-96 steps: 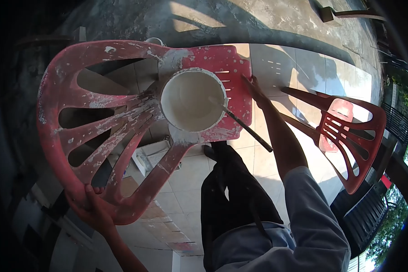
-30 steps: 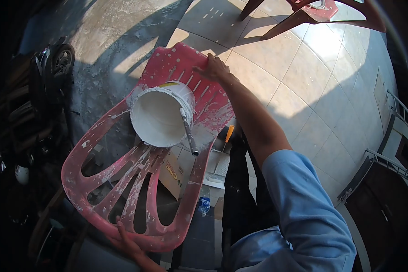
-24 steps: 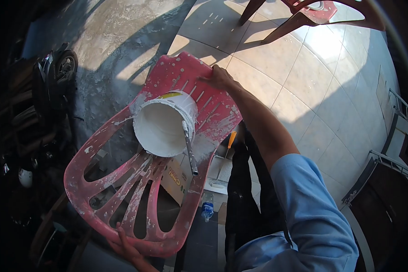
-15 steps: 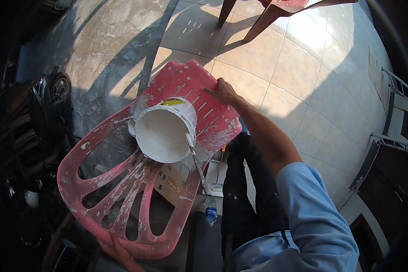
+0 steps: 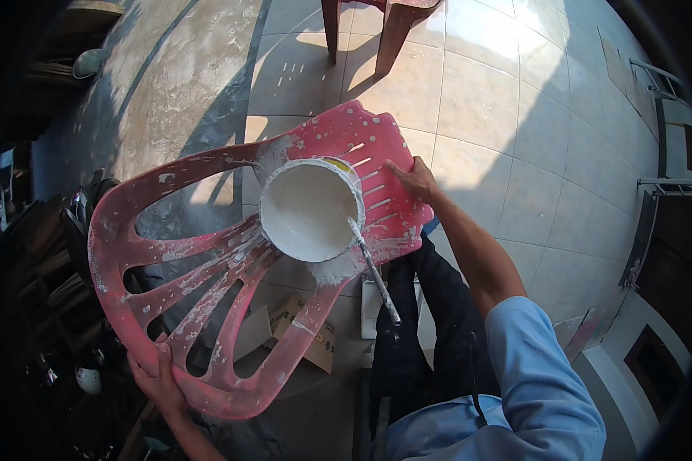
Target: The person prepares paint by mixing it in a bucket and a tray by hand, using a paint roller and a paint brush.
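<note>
A pink plastic chair, splattered with dried white paint, is held in front of my body with its slatted seat towards the upper right and its openwork back towards the lower left. My right hand grips the seat's edge, fingers beneath and thumb on top. At the lower left, my left hand is closed around the top rail of the back. On the seat stands a white bucket, its inside coated white. A paint-smeared stick slants out over the bucket's rim; its other end is hidden.
Another red chair stands on the tiled floor at the top. Below the held chair lies a printed cardboard piece. Metal rails project at the right. Dark clutter with a white rounded object fills the left.
The held chair and bucket have shifted right in view and turned slightly. My left hand has moved up and left with the back rail. The plastic bottle below is out of sight.
</note>
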A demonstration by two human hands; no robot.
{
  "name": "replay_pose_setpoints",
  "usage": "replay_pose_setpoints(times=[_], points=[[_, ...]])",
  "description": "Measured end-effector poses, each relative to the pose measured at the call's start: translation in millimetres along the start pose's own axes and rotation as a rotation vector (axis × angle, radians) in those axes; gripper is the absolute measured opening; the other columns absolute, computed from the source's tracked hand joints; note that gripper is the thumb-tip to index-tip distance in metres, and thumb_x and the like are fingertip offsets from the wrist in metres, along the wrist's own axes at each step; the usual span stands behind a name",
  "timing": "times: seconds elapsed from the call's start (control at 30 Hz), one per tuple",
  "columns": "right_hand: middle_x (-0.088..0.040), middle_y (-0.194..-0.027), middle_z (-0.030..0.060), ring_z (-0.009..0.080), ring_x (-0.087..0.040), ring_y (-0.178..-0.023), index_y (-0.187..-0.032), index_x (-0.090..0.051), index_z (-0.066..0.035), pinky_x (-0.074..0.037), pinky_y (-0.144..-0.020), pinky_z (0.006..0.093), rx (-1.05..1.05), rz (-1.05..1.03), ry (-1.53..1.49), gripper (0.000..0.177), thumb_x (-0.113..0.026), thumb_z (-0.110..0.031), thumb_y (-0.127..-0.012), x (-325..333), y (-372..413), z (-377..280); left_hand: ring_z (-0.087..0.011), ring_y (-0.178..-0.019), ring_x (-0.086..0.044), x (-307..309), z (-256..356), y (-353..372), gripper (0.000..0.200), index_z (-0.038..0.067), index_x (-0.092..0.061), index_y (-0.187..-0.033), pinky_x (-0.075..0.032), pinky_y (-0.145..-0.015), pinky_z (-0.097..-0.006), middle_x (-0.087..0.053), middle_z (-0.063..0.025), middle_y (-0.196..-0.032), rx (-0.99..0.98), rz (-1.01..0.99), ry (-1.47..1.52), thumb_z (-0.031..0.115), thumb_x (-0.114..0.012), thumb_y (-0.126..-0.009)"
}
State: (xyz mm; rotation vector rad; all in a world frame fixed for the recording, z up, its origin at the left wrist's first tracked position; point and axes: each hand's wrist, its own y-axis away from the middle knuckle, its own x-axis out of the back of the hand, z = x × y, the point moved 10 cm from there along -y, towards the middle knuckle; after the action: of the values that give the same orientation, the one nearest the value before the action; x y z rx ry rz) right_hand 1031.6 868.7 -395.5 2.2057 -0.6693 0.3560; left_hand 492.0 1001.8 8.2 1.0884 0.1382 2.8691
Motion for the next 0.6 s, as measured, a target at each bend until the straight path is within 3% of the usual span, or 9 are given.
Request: replay_pose_setpoints(times=[0.2,0.3,0.4,0.5,0.57,0.6], points=[[-0.061,-0.111,0.023,0.0289,-0.063,-0.1,-0.123,-0.046,0.009,-0.051,-0.085,0.0376,-0.129,0.048,-0.2,0.087,-0.066,-0.063,-0.079,1.3,61.4,55.3,-0.0191,-0.103,-0.06,-0.3,19.3,-3.9,0.042,-0.003,-0.045,-0.125,-0.045,-0.094,-0.0314,-0.061,-0.0158,-0.111,-0.117,-0.093,-0.015,0.007,-0.064,-0.089],[-0.062,-0.109,0.0229,0.0295,-0.063,-0.099,-0.123,-0.047,0.009,-0.05,-0.086,0.0372,-0.032,0.098,-0.179,0.082,-0.065,-0.061,-0.081,-13.6,52.2,56.2,-0.018,-0.102,-0.06,3.7,-1.7,-10.7,0.04,-0.003,-0.046,-0.124,-0.046,-0.094,-0.0316,-0.063,-0.0148,-0.109,-0.151,-0.087,0.023,0.006,-0.063,-0.09],[-0.056,-0.119,0.0258,0.0331,-0.057,-0.111,-0.134,-0.036,0.008,-0.046,-0.094,0.0401,0.047,0.101,-0.147,0.082,-0.067,-0.05,-0.084,-15.6,58.2,72.3,-0.0174,-0.103,-0.06,3.6,0.4,-12.1,0.037,-0.003,-0.047,-0.123,-0.046,-0.094,-0.0309,-0.063,-0.0152,-0.11,-0.186,-0.117,0.012,0.007,-0.063,-0.09],[-0.04,-0.137,0.0291,0.0419,-0.041,-0.127,-0.143,-0.019,0.005,-0.037,-0.103,0.0466,0.499,0.262,0.122,0.09,-0.071,-0.033,-0.081,-5.9,108.3,17.4,-0.0172,-0.104,-0.06,6.9,-7.6,-11.1,0.037,-0.002,-0.047,-0.122,-0.046,-0.095,-0.0305,-0.063,-0.0153,-0.111,-0.155,-0.097,0.014,0.008,-0.062,-0.091],[-0.023,-0.148,0.0259,0.0408,-0.027,-0.137,-0.148,-0.008,0.0,-0.028,-0.111,0.0465,0.706,0.13,0.041,0.1,-0.075,-0.023,-0.077,5.9,185.5,-36.4,-0.0171,-0.104,-0.06,2.8,0.7,-10.8,0.037,-0.002,-0.047,-0.123,-0.045,-0.094,-0.0302,-0.063,-0.0147,-0.111,-0.149,-0.098,0.03,0.007,-0.063,-0.091],[-0.018,-0.151,0.0232,0.0407,-0.024,-0.139,-0.149,-0.01,-0.003,-0.026,-0.113,0.0474,0.79,0.083,0.063,0.101,-0.076,-0.024,-0.076,11.4,230.1,-66.2,-0.0169,-0.103,-0.06,2.0,2.8,-11.0,0.037,-0.003,-0.048,-0.123,-0.045,-0.094,-0.0299,-0.063,-0.0142,-0.11,-0.15,-0.09,0.052,0.006,-0.063,-0.09]])
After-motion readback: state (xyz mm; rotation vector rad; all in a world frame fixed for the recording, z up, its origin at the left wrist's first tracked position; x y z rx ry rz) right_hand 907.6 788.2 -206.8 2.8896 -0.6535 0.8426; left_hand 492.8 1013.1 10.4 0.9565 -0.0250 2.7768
